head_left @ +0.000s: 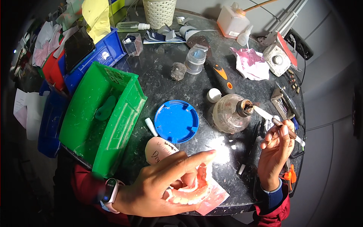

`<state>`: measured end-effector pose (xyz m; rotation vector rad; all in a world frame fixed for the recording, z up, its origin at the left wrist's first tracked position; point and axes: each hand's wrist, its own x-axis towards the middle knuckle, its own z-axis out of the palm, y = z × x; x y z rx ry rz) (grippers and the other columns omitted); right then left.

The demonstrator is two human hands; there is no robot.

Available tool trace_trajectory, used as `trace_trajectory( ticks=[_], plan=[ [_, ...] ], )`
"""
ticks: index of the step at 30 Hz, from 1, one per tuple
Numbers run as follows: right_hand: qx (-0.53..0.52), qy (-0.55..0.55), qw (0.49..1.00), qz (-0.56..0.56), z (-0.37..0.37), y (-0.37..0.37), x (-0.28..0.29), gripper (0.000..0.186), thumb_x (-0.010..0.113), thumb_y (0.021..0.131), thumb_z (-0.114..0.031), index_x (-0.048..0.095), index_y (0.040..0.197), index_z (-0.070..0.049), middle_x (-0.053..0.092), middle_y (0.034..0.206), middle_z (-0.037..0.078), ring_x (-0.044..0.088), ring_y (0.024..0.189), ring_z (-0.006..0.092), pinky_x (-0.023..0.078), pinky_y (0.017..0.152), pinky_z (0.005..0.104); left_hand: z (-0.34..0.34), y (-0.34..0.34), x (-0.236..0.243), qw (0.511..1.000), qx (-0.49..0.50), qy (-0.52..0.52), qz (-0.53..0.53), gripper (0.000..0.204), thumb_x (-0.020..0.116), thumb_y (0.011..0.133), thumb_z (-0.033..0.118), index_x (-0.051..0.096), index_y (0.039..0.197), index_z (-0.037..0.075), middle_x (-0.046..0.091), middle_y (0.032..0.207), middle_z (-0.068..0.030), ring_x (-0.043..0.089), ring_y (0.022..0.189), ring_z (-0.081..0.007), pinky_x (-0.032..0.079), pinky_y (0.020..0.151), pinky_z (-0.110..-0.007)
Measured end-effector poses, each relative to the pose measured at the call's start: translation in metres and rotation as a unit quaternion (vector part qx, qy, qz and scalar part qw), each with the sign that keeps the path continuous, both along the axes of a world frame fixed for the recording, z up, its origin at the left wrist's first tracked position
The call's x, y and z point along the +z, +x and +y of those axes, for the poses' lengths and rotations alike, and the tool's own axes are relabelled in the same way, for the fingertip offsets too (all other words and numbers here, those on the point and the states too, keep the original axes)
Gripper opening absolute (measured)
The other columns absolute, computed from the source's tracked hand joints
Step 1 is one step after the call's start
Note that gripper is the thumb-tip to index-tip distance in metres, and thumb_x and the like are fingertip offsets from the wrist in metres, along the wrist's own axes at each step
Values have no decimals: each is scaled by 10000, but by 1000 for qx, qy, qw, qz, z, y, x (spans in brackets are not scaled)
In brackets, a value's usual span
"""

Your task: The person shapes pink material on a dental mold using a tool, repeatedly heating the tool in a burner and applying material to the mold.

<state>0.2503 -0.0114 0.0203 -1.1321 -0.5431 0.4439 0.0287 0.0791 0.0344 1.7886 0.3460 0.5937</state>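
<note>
My left hand [151, 181] is closed around a horseshoe-shaped pink wax denture with pale teeth [189, 196], its fingers and thumb gripping the arch. Under it lies a pink wax sheet [214, 197]. In my right hand [278, 153], thumb and fingers pinch the brown handle of a wax knife [284, 128]. The knife's pale blade tip reaches the dark neck of a round glass spirit lamp [227, 115]; I cannot tell whether a flame burns there. Beyond my left hand sit a pale pink piece with handwriting [159, 148] and a blue round lid [177, 122].
A green bin [130, 109] and blue bins [94, 56] stand at the left. Behind the lamp are a white cap [214, 95], a black-orange handle [223, 77] and a clear jar [195, 60]. Orange-handled pliers [290, 176] lie right, near the table edge.
</note>
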Motion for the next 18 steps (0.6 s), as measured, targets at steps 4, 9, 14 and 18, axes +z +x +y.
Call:
trace_trajectory(
  ticks=[4,9,14,18],
  plan=[
    [2,5,1000,5,0,0,1,156,471,865,-116,433,992,-32,550,768,117,552,575,144,472,391,225,-2,0,-2,999,-8,-36,-10,711,712,597,-2,393,1233,-10,438,738,-32,476,663,-119,471,598,-237],
    [15,9,1000,5,0,-1,-1,169,475,862,-113,433,1002,-27,549,770,118,553,579,148,476,400,232,-1,0,-3,999,-8,-45,-10,708,718,595,-4,400,1227,-6,448,771,-33,478,676,-109,474,607,-228],
    [21,9,1000,3,-2,0,-1,172,484,857,-111,436,999,-26,543,761,113,555,586,152,482,416,239,-3,0,-1,995,-11,-104,-3,681,724,598,6,422,1208,2,472,819,-37,499,691,-96,465,641,-211],
    [26,6,1000,8,-2,1,-1,173,497,852,-111,439,991,-25,543,758,115,559,586,156,487,418,240,-5,2,-6,990,-10,-136,-31,663,731,596,13,437,1191,8,484,894,-50,520,722,-94,462,662,-214]
  ],
)
